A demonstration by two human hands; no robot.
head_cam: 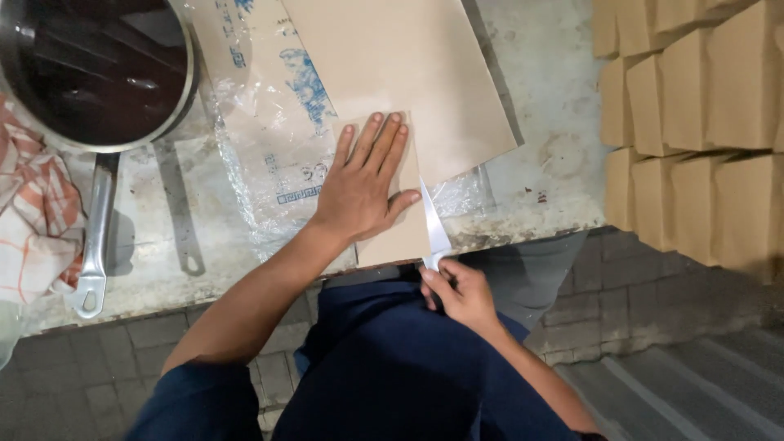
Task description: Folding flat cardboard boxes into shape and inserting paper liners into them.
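My left hand [365, 181] lies flat, fingers spread, on a strip of brown paper [400, 237] at the near edge of the concrete counter [547, 155]. My right hand [461, 290] grips the handle of a knife [434, 229] just off the counter's edge. The blade points away from me and runs along the strip's right side, under a larger brown paper sheet [408, 57] that stretches to the far side.
A dark frying pan [94, 73] with a long metal handle sits at the far left, beside a checked orange-and-white cloth [28, 204]. Clear printed plastic [261, 131] lies under the paper. Stacked brown paper boxes [702, 122] fill the right side. Paving bricks lie below.
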